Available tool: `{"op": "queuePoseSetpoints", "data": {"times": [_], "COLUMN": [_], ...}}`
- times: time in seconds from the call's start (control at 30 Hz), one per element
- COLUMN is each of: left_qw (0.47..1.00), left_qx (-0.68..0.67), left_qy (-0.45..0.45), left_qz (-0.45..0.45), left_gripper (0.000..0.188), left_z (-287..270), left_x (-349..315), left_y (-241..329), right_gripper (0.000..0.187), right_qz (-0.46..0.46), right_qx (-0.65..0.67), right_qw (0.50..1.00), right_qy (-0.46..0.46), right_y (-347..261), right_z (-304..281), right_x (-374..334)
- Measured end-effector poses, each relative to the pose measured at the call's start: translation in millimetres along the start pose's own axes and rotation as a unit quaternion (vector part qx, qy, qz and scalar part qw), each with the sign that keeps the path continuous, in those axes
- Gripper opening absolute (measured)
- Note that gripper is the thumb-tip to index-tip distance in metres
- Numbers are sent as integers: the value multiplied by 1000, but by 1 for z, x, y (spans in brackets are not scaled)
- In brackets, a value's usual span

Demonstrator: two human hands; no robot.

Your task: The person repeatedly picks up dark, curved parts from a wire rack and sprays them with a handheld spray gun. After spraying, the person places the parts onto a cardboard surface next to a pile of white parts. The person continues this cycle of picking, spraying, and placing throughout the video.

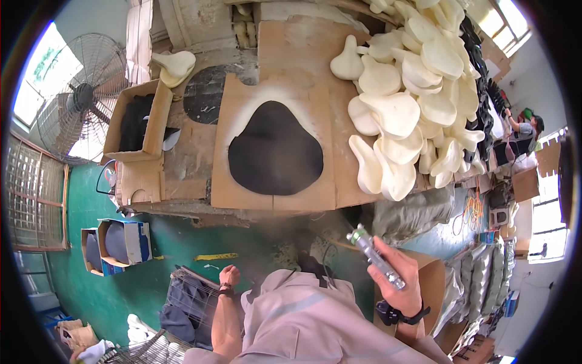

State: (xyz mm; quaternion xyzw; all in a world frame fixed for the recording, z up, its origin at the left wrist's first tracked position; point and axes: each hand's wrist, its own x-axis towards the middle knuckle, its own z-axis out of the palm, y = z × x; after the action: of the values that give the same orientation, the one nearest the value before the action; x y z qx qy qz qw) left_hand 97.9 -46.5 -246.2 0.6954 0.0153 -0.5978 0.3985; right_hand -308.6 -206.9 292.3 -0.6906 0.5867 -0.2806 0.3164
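My right hand [397, 276] is closed around a silver spray gun [379, 259] with a green ring near its nozzle end. A faint haze hangs in front of me, below the table edge. My left hand [230, 276] is held low beside my body, fingers curled in, with nothing visible in it. On the table ahead lies a dark saddle-shaped cover piece [276, 151], flat on a cardboard sheet [224, 188]. A whitish spray halo surrounds its upper end. Neither hand touches the cover piece.
Cream foam bicycle saddles [394, 115] are heaped at the table's right. An open carton [156, 121] with black pieces stands at left, near a wire fan [82, 97]. Boxes [126, 242] sit on the green floor; a wire basket [188, 303] holds dark pieces. A person [524, 130] is far right.
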Motion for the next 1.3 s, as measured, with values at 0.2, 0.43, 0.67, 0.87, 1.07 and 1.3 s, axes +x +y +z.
{"op": "queuePoseSetpoints", "data": {"times": [0.2,0.43,0.67,0.87,1.07,1.3], "left_qw": [998,993,976,972,952,947], "left_qx": [50,114,194,65,22,-80], "left_qy": [7,13,96,227,290,261], "left_qz": [31,13,25,-1,-98,-167], "left_gripper": [40,34,35,47,36,30], "left_z": [12,-9,-4,-13,-38,-56], "left_x": [6,-4,-7,-64,-84,-102], "left_y": [-10,-63,-47,-63,-140,-181], "right_gripper": [53,55,40,41,44,26], "right_qz": [-4,13,62,-8,-60,-43], "right_qx": [-9,-13,59,-26,4,-12], "right_qw": [999,993,992,979,955,957], "right_qy": [48,-114,-98,-202,-292,-287], "right_y": [5,8,3,-3,-60,-48], "right_z": [-10,3,26,62,102,133], "right_x": [9,2,-1,20,30,26]}}
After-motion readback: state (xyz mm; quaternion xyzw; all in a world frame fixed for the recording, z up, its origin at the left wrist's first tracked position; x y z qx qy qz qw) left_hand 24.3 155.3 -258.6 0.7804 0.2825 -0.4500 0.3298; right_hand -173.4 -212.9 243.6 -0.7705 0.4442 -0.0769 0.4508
